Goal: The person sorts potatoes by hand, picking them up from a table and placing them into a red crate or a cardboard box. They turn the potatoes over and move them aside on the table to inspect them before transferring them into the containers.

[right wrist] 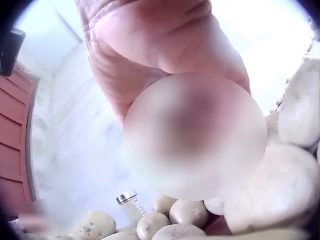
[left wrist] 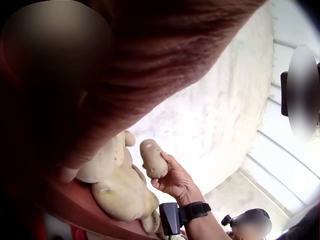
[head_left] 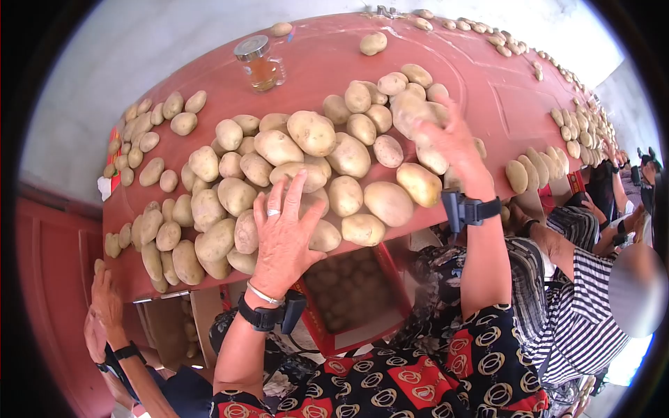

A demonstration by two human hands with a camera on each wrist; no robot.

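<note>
Spread across a heap of potatoes (head_left: 275, 147) is my left hand (head_left: 284, 240), fingers splayed and a ring on one of them. Its fingertips touch the potatoes near the table's front edge. My right hand (head_left: 456, 150) is at the right side of the heap, blurred in the head view. In the left wrist view that right hand (left wrist: 175, 182) grips a single potato (left wrist: 153, 159) between thumb and fingers, raised beside the pile. The right wrist view shows the hand's underside (right wrist: 155, 35) above more potatoes (right wrist: 189, 213), with a blurred patch hiding its grasp.
A lidded glass mug (head_left: 261, 66) of amber liquid stands behind the heap on the red table (head_left: 320, 52). Below the front edge sits a red-rimmed box (head_left: 394, 279) holding potatoes. Another person's hands (head_left: 106, 299) are at the left; a striped-shirted person (head_left: 578, 313) sits right.
</note>
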